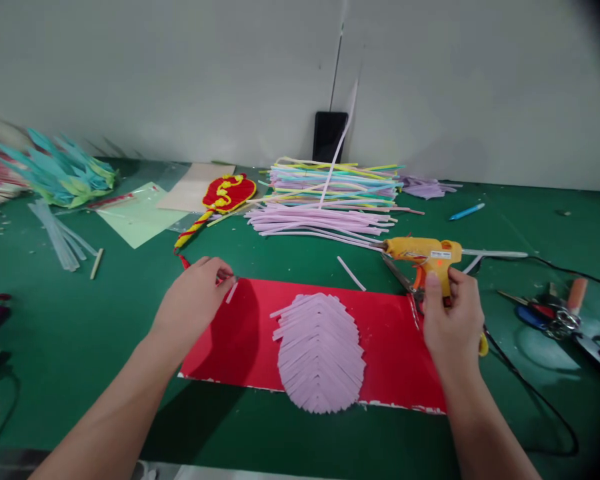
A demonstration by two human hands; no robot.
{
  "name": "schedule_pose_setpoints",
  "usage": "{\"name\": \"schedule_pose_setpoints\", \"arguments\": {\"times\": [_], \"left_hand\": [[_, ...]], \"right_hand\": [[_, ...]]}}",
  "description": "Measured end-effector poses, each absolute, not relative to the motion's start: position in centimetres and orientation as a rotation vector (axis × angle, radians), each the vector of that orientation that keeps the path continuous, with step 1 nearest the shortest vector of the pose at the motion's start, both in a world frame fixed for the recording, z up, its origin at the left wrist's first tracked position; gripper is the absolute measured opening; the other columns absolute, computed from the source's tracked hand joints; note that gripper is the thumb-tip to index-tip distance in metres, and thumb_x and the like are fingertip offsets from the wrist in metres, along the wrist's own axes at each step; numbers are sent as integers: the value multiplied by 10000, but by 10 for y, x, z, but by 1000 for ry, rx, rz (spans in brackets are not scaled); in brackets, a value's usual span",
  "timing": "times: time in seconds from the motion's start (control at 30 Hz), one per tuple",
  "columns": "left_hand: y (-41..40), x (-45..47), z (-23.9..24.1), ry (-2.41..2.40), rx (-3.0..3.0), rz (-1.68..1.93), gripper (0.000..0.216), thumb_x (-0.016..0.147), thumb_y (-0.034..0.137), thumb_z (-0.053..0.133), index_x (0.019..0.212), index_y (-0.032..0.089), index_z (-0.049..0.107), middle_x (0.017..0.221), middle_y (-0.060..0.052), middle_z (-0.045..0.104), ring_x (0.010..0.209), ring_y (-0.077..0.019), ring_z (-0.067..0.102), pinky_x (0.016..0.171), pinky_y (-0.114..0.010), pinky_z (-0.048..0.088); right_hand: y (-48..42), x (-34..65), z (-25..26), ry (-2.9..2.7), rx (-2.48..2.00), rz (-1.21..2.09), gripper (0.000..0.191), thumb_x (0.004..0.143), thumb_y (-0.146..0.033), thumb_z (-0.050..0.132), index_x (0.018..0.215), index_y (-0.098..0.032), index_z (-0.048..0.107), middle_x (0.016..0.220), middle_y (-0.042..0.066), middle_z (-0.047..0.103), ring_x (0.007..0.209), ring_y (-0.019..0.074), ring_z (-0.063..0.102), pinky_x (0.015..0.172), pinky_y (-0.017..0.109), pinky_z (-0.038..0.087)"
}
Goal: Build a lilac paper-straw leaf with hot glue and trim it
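Note:
My left hand (195, 293) is closed in a pinch on a short lilac strip (231, 293), over the left part of a red sheet (220, 353). A yellow hot glue gun (423, 249) is in my right hand (453, 327), its nozzle pointing left and a clear glue stick out of its back. Between my hands lies an oval leaf-like piece (320, 353) of overlapping lilac strips, set in a herringbone pattern on the red sheet. A few strip ends stick out at its upper left. Scissors (397, 272) lie partly hidden behind the glue gun.
Behind are bundles of lilac strips (320, 220) and coloured strips (330, 183), and a phone (327, 137) against the wall. A red and yellow fan-shaped craft (229, 193) and glue sticks (63, 237) are leftward. Keys (563, 322) and a black cable (535, 387) lie right.

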State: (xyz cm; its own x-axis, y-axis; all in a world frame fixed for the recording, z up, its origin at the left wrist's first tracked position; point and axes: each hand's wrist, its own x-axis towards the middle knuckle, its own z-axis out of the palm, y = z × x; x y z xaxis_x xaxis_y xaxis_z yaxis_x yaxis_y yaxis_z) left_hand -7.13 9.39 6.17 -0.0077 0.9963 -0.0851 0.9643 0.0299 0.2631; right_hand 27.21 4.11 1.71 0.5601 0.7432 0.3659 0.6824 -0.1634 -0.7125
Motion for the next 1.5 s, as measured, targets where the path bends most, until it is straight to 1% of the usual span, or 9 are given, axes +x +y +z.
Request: {"name": "schedule_pose_setpoints", "arguments": {"times": [0.07,0.17,0.3,0.37,0.6,0.73,0.87,1.1,1.5], "left_hand": [[92,-82,57,2062,1970,87,172,813,350,504,811,196,581,890,-89,654,765,-257,618,620,-339,445],[87,-88,48,2006,2002,108,181,809,363,520,819,192,577,885,-86,651,766,-239,620,621,-317,443],[80,-86,40,1902,2089,171,195,861,319,437,815,197,581,906,-66,633,765,-210,615,650,-301,444],[79,-83,41,1886,2100,160,219,881,316,410,817,199,584,914,-61,627,775,-213,612,665,-310,442],[79,-45,56,1673,2090,422,160,904,312,420,872,223,550,980,-21,635,886,-195,607,731,-299,451],[83,-23,47,1502,1932,545,94,910,274,414,911,234,499,884,16,665,829,-158,627,714,-273,459],[82,-22,37,1353,1798,698,81,928,257,380,892,221,443,779,27,665,780,-128,630,789,-280,457],[81,-29,36,1182,1734,485,94,918,234,405,860,228,479,858,12,691,829,-132,640,745,-265,474],[86,-36,36,1165,1639,492,93,915,264,417,847,228,470,847,11,701,828,-142,646,774,-293,475]], "right_hand": [[41,269,19,-1174,-1889,68,477,847,-556,454,1079,-153,560,892,102,633,681,197,597,547,302,438],[41,265,21,-1219,-1905,41,474,831,-552,481,1073,-151,559,912,107,630,752,216,599,603,317,451],[42,259,24,-1265,-1986,75,619,687,-588,632,1117,-157,520,946,106,627,767,239,599,629,347,465],[41,256,26,-1302,-1999,73,645,656,-587,658,1120,-163,512,936,102,633,763,243,603,637,357,469],[47,234,41,-1548,-1892,9,543,703,-531,630,1101,-184,503,966,97,635,794,241,621,637,349,488],[55,223,34,-1739,-1785,7,447,748,-472,596,1080,-185,511,986,101,637,882,257,621,680,354,502],[58,229,18,-1869,-1762,45,405,778,-434,579,1089,-181,521,989,100,643,894,252,624,671,343,502],[58,241,12,-1989,-1694,45,406,802,-427,573,1126,-185,543,1034,92,642,931,235,624,728,329,521],[55,235,10,-2074,-1641,79,350,846,-368,538,1142,-183,567,1054,89,643,919,226,633,721,343,543]]}}
